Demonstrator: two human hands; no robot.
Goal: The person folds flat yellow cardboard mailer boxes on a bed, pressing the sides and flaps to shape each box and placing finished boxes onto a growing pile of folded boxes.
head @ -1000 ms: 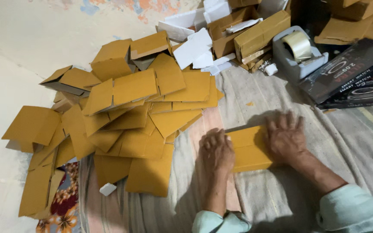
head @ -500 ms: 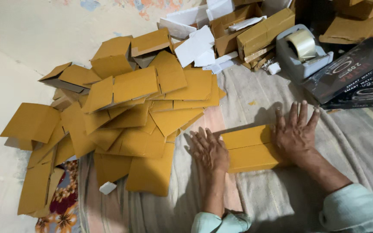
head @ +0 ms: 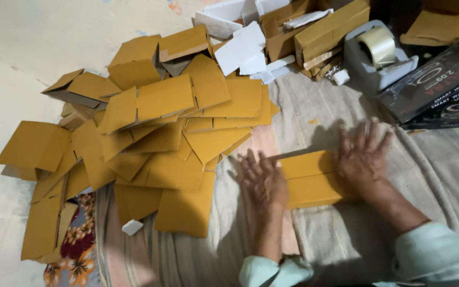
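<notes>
A flat yellow-brown cardboard piece [head: 310,179] lies on the striped grey cloth [head: 346,234] in front of me. My left hand [head: 261,178] rests palm down on its left edge, fingers spread. My right hand [head: 365,154] presses flat on its right side, fingers spread too. Both hands look blurred. Neither hand grips the card; both lie on top of it.
A big heap of flat folded cardboard pieces [head: 155,133] spreads to the left. Assembled cardboard boxes [head: 325,29] and white card scraps [head: 242,45] sit at the back. A tape dispenser [head: 378,53] and dark printed boxes [head: 442,87] stand at the right.
The cardboard piece has been pressed flatter and wider. My hands have slid apart, the left toward its left edge, the right spreading flat over its right side.
</notes>
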